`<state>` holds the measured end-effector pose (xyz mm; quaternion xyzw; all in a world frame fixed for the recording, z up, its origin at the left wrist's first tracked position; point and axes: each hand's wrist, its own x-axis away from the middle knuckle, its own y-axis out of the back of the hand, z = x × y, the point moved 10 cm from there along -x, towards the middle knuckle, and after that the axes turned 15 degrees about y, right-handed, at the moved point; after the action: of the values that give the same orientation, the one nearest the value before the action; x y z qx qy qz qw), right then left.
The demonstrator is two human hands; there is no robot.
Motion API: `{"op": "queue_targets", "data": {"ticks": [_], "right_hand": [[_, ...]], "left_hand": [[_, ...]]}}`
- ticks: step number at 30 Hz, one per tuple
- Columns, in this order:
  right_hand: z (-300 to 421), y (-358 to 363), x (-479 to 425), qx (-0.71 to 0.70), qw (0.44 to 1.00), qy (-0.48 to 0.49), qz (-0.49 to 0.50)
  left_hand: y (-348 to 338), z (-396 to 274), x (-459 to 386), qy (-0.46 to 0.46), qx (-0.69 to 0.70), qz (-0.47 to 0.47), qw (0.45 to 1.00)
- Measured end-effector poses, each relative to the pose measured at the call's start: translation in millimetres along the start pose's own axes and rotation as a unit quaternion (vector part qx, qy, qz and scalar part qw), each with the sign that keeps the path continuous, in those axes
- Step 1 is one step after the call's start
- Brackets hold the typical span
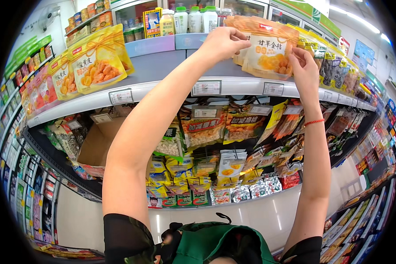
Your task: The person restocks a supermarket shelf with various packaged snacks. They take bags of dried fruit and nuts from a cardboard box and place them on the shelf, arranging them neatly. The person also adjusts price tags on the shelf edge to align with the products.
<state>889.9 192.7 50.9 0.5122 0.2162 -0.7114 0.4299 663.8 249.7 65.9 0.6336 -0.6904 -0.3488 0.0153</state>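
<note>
An orange stand-up pouch of dried fruit (267,54) stands upright at the front of the grey top shelf (184,64), with similar pouches close behind it. At its left edge is my left hand (226,43), thumb and fingers drawn together. Whether those fingertips grip the pouch or only touch it I cannot tell. My right hand (305,64) pinches the pouch's right edge between thumb and fingers. A red cord bracelet (314,122) circles the right wrist.
Yellow dried-fruit pouches (97,71) stand left on the shelf; other snack bags (328,71) line its right. White bottles (195,20) rise behind a low pastel divider (158,45). Price tags (207,87) run along the shelf edge. Below hang nut packets (203,127), beside an open cardboard box (97,142).
</note>
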Motion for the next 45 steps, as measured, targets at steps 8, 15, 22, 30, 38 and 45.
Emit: {"op": "queue_targets", "data": {"ticks": [8,15,22,30,38,45], "right_hand": [[-35,-7,0,-0.036,0.999,0.005,0.025],[-25,-17,0,-0.024,0.999,-0.021,0.031],[3,-67,-1,-0.035,0.998,0.005,0.061],[47,-147,4,-0.172,0.971,-0.066,0.154],[72,-198,8,-0.199,0.958,-0.064,0.195],[98,-228,14,-0.223,0.949,-0.062,0.215]], "left_hand": [[-19,7,7,0.054,0.034,0.043,0.997],[1,12,17,0.060,0.010,0.003,0.998],[64,27,42,0.043,-0.062,-0.077,0.994],[144,57,89,0.049,-0.071,-0.162,0.983],[187,66,129,0.060,-0.106,-0.224,0.967],[220,79,150,0.062,-0.127,-0.292,0.946]]}}
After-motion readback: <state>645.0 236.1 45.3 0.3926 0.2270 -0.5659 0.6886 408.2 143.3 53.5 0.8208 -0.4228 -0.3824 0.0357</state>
